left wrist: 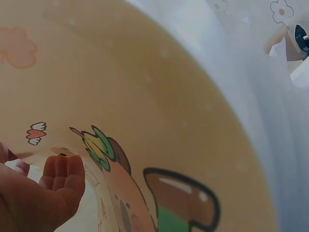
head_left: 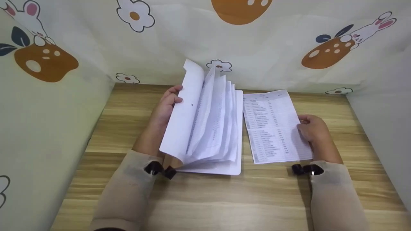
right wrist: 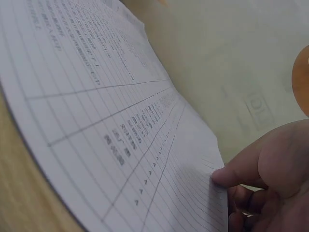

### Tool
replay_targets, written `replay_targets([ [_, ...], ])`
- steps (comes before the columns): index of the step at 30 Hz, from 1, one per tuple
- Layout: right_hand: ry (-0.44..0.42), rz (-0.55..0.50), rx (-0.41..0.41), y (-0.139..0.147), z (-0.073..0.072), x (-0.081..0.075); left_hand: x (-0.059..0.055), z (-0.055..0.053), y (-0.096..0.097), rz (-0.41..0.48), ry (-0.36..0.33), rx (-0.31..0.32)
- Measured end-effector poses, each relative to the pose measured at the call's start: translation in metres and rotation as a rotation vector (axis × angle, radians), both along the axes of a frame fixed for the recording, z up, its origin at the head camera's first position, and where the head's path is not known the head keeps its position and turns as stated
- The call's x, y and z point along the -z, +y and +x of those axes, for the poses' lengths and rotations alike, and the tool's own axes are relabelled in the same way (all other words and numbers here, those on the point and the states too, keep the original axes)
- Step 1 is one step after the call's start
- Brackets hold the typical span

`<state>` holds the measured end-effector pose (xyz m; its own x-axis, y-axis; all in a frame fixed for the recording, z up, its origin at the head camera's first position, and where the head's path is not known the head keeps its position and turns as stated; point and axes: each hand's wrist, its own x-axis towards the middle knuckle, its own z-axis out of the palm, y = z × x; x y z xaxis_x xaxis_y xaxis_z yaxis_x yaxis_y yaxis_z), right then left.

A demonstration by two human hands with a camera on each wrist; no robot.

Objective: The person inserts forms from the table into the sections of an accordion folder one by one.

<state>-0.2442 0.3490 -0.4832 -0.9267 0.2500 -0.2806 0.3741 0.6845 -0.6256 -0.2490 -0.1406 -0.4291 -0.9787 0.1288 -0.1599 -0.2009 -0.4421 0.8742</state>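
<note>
An open notebook [head_left: 184, 125] with a white inner cover stands partly raised near the middle of the table, its loose pages fanned upright. At its left edge my left hand [head_left: 164, 110] grips the lifted cover, with fingertips curled over onto the white side. The left wrist view shows the cover's tan outer face [left wrist: 135, 82] with cartoon prints, and the left hand [left wrist: 60, 193] beside it. To the right of the notebook, a printed, lined sheet of paper [head_left: 268, 128] is pinched at its right edge by my right hand [head_left: 316, 131], thumb [right wrist: 241, 166] on top.
A wood-grain table [head_left: 224, 202] lies under everything. Behind it and at both sides rise pale sheet walls [head_left: 173, 41] printed with rabbits, flowers and orange fruit. Small black mounts [head_left: 160, 168] sit at both sleeve cuffs.
</note>
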Motion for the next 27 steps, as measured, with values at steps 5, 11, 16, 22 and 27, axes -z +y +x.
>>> replay_targets([
  [5, 0.008, -0.014, 0.01, 0.003, 0.0, -0.003, 0.0, 0.0, -0.002, 0.025, -0.017, 0.04],
  [11, 0.009, -0.092, 0.001, 0.008, 0.003, -0.015, 0.001, -0.002, -0.006, 0.019, 0.0, 0.051],
  [16, 0.007, -0.307, -0.011, 0.014, 0.009, -0.031, 0.003, -0.004, -0.008, 0.019, 0.015, 0.042],
  [22, 0.027, -0.681, 0.065, 0.021, 0.019, -0.055, 0.005, -0.008, -0.01, 0.012, 0.028, 0.019],
  [27, 0.126, -0.897, 0.076, 0.02, 0.03, -0.073, 0.003, -0.007, -0.01, 0.021, 0.036, 0.003],
])
